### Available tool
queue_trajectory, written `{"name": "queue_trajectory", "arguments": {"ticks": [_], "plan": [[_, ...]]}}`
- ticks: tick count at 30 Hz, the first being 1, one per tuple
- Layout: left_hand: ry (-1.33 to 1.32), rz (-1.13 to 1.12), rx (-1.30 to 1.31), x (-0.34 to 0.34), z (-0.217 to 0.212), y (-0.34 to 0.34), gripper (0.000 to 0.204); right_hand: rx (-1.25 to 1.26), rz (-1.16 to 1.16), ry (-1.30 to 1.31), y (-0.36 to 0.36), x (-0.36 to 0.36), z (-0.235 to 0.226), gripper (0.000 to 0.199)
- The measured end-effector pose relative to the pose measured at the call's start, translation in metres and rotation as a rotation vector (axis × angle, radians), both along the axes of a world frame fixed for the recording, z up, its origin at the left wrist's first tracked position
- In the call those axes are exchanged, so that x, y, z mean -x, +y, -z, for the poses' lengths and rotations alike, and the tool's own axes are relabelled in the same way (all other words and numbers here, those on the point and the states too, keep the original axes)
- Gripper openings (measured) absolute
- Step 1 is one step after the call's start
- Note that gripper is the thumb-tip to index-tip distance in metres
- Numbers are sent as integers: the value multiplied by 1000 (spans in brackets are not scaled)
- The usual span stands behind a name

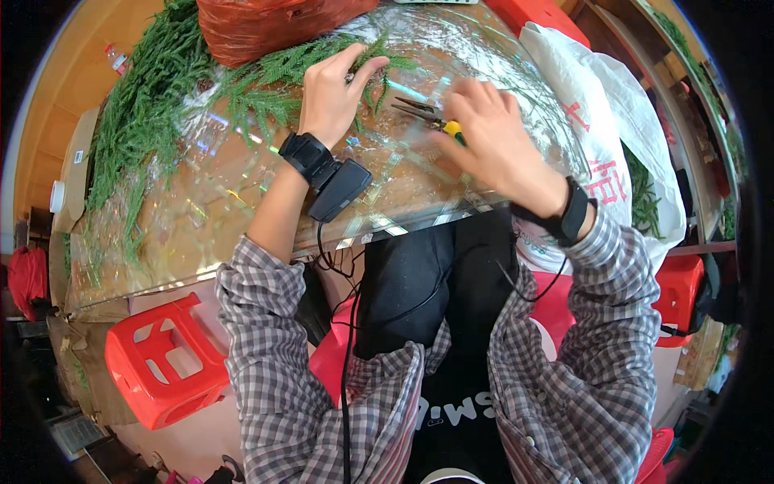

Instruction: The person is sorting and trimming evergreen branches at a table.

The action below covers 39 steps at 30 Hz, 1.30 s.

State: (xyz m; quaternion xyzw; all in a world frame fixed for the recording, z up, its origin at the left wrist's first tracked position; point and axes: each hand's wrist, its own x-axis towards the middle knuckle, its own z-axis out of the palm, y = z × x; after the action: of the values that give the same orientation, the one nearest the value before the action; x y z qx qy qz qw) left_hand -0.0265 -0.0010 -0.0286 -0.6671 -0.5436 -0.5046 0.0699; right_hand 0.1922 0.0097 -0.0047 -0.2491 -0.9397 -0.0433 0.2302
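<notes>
At a table (193,234) heaped with greenery (153,105), a left hand (332,93), fingers curled, appears to hold a feathery green sprig (377,95). Just right of it, pliers (430,118), gripped in the blurred right hand (493,133), point leftward toward the sprig, slanting slightly away from the wearer, slim dark jaws parted, yellow handle half hidden.
</notes>
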Motion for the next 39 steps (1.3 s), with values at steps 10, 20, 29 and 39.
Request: {"name": "queue_trajectory", "arguments": {"ticks": [10, 20, 29, 39], "plan": [[-405, -75, 7, 21, 5, 10, 24, -25, -100, 28, -62, 102, 1, 41], [-931, 238, 156, 25, -13, 12, 26, -2, -154, 195, -49, 106, 0, 33], [-1036, 490, 449, 3, -22, 21, 29, 194, -244, 736, 64, 20, -26, 20], [-1193, 769, 785, -30, -25, 18, 31, 228, -421, 616, 87, -13, -34, 23]]}}
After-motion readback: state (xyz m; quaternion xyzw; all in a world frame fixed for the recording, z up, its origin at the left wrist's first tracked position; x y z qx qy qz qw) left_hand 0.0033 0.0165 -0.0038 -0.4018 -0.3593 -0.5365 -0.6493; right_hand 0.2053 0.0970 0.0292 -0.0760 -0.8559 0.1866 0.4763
